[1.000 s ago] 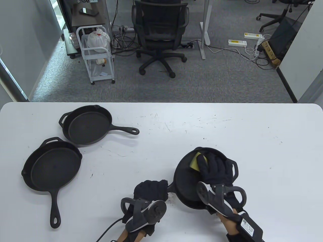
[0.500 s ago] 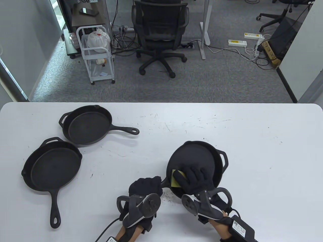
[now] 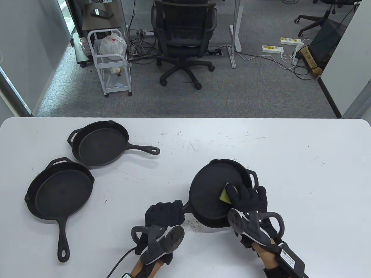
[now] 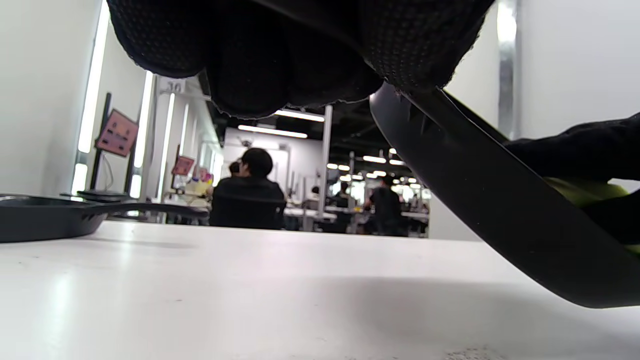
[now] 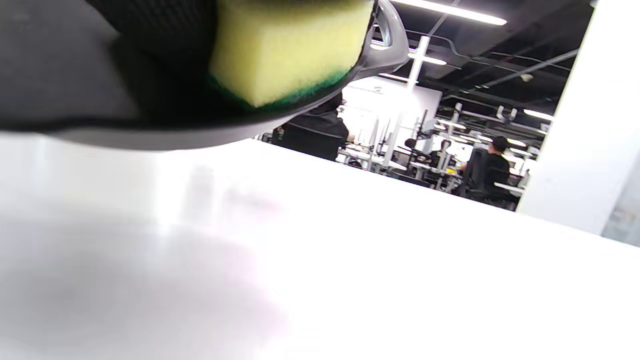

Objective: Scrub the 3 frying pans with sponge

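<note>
Three black cast-iron frying pans are on the white table. One pan (image 3: 214, 191) sits near the front centre, tilted up off the table as the left wrist view shows (image 4: 490, 210). My left hand (image 3: 165, 215) grips its handle, fingers curled round it. My right hand (image 3: 246, 197) presses a yellow sponge with a green scrub face (image 3: 224, 195) (image 5: 285, 45) against the pan's inner surface at its right side. The second pan (image 3: 62, 194) lies at the front left, handle toward me. The third pan (image 3: 101, 143) lies behind it, handle pointing right.
The table (image 3: 289, 162) stretches bare to the right and at the middle back. Dark crumbs lie on it (image 3: 192, 226) between my hands. Beyond the far edge stand an office chair (image 3: 184, 37) and a white cart (image 3: 111, 60) on carpet.
My right hand slid the sponge from the pan's far rim to its near left side, then to the right side. The pan and my left hand shifted left and slightly away.
</note>
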Demonstrator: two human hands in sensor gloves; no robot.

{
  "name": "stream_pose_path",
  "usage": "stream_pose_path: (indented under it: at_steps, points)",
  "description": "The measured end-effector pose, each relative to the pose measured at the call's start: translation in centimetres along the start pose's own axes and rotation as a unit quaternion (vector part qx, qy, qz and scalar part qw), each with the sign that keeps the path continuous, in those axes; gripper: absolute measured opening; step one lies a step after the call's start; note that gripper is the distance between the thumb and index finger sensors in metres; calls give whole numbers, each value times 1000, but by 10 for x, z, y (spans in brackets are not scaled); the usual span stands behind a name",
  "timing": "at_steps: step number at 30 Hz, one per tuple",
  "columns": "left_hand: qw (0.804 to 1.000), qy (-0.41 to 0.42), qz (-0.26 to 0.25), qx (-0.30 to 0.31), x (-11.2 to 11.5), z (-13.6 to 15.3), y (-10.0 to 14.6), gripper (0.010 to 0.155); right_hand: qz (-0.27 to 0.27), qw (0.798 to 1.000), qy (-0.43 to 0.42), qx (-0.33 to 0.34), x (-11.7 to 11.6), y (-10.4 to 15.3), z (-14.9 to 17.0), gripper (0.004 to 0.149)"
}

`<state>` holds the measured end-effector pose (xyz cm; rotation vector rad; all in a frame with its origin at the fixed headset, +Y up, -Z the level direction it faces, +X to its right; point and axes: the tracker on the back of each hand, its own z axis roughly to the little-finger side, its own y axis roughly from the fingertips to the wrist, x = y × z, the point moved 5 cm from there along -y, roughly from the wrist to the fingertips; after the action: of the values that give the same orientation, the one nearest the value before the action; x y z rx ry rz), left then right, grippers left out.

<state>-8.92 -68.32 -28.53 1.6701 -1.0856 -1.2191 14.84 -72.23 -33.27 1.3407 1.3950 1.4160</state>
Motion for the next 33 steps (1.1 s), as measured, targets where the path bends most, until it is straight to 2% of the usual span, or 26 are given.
stream_pose_path:
  at_steps: [5, 8, 13, 15, 18, 23, 28, 30, 33]
  points:
    - [1000, 5, -13, -21, -3, 9, 0, 56, -24, 999, -15, 33, -2, 1, -9, 70]
    - [1000, -1, -11, -27, -2, 9, -1, 57, -19, 999, -12, 34, -3, 2, -9, 71]
    - [997, 33, 28, -69, 4, 26, -5, 60, 44, 999, -27, 8, 14, 9, -1, 71]
    - [995, 18, 36, -86, 5, 35, -6, 63, 72, 996, -46, -6, 22, 12, 7, 71]
    - [994, 2, 12, -104, 1, 49, -7, 61, 91, 993, -66, -26, 27, 15, 18, 71]
    - [989, 64, 5, -131, 3, 63, -6, 59, 98, 989, -98, -51, 29, 18, 33, 72]
    - [979, 143, 19, -142, 10, 69, -5, 59, 101, 989, -104, -39, 28, 19, 29, 72]
    - [970, 190, 32, -146, 15, 72, -5, 59, 100, 989, -104, -30, 28, 20, 25, 72]
    - [947, 274, 63, -156, 28, 75, -5, 58, 99, 990, -103, -19, 27, 20, 19, 72]
